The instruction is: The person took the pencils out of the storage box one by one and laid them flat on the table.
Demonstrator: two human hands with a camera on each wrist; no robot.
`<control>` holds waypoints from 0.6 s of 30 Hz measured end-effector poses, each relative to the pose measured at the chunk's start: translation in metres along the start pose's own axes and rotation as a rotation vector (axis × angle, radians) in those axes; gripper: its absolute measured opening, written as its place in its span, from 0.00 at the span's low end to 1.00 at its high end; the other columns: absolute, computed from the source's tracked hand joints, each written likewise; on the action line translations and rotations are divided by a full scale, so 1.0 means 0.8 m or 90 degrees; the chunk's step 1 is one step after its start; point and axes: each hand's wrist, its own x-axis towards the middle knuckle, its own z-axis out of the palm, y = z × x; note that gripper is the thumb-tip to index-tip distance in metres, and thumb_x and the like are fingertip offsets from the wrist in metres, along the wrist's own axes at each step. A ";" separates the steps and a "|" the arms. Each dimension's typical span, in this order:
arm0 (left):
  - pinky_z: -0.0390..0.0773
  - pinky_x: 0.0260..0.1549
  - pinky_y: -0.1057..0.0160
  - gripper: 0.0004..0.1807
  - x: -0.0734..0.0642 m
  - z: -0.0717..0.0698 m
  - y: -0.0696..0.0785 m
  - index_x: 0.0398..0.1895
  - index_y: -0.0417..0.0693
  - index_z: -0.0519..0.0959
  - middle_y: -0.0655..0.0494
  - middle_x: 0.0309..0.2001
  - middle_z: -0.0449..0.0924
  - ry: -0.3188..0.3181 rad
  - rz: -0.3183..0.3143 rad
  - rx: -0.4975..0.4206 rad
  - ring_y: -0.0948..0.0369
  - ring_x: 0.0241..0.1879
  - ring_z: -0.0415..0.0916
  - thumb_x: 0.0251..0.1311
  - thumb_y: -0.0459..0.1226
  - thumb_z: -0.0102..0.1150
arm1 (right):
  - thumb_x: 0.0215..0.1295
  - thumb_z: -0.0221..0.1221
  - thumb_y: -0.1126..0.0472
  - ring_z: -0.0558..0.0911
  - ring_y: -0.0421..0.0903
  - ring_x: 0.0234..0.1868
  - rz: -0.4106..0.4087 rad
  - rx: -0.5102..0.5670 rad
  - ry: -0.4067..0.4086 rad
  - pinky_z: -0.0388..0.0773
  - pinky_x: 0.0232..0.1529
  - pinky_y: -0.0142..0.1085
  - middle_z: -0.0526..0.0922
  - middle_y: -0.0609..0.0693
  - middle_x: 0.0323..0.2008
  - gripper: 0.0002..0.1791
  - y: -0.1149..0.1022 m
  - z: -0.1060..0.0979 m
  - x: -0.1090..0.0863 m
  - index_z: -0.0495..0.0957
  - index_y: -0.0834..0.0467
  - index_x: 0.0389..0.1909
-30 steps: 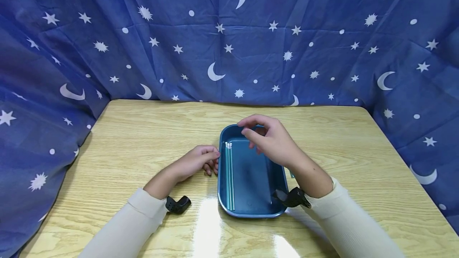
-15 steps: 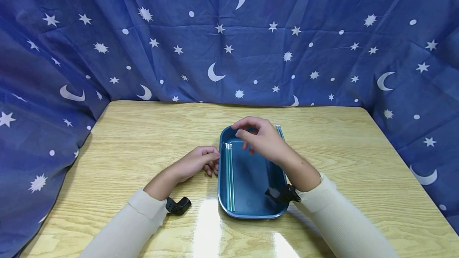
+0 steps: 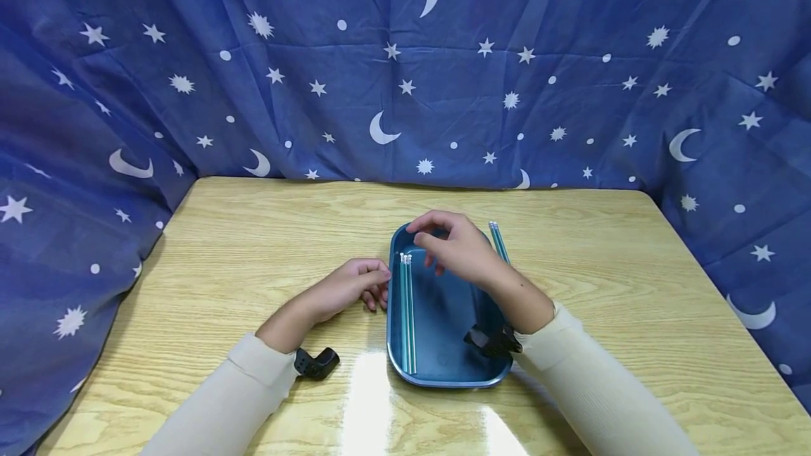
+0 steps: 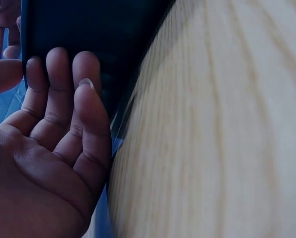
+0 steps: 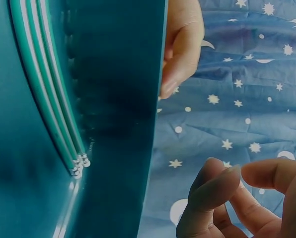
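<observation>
A dark teal tray sits mid-table. Along its inner left side lie several slim green sticks with small white tips, side by side, also seen as green sticks in the right wrist view. My left hand rests outside the tray's left wall, fingers relaxed against it and thumb near the rim, as the left hand shows in the left wrist view. Over the far half of the tray hovers my right hand, fingers loosely bent, and the right hand shows nothing held in the right wrist view.
More green sticks lie just beyond the tray's right rim, partly hidden by the right forearm. Beneath everything is a wood-grain table. A blue curtain with stars and moons hangs behind and beside it.
My right hand has drifted left and a little nearer over the tray, uncovering the upper ends of the sticks at its right. My left hand holds its place at the tray wall.
</observation>
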 end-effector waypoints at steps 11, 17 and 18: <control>0.80 0.34 0.64 0.15 0.002 -0.001 -0.004 0.38 0.42 0.74 0.51 0.33 0.80 0.001 0.009 0.012 0.56 0.35 0.82 0.76 0.44 0.46 | 0.72 0.54 0.61 0.83 0.65 0.32 0.026 -0.022 -0.018 0.83 0.28 0.48 0.82 0.64 0.37 0.15 0.015 0.005 0.009 0.79 0.60 0.55; 0.80 0.34 0.65 0.14 0.003 -0.001 -0.004 0.38 0.42 0.74 0.53 0.32 0.80 -0.001 0.010 0.010 0.57 0.35 0.83 0.77 0.43 0.46 | 0.73 0.54 0.61 0.84 0.63 0.34 0.027 -0.019 -0.029 0.83 0.28 0.48 0.79 0.66 0.45 0.15 0.024 0.007 0.014 0.79 0.60 0.55; 0.80 0.34 0.65 0.14 0.003 -0.001 -0.005 0.38 0.42 0.74 0.53 0.32 0.80 0.000 0.008 0.009 0.58 0.35 0.83 0.77 0.43 0.46 | 0.73 0.54 0.61 0.84 0.64 0.34 0.028 -0.019 -0.029 0.83 0.28 0.48 0.79 0.66 0.46 0.15 0.025 0.007 0.014 0.79 0.60 0.55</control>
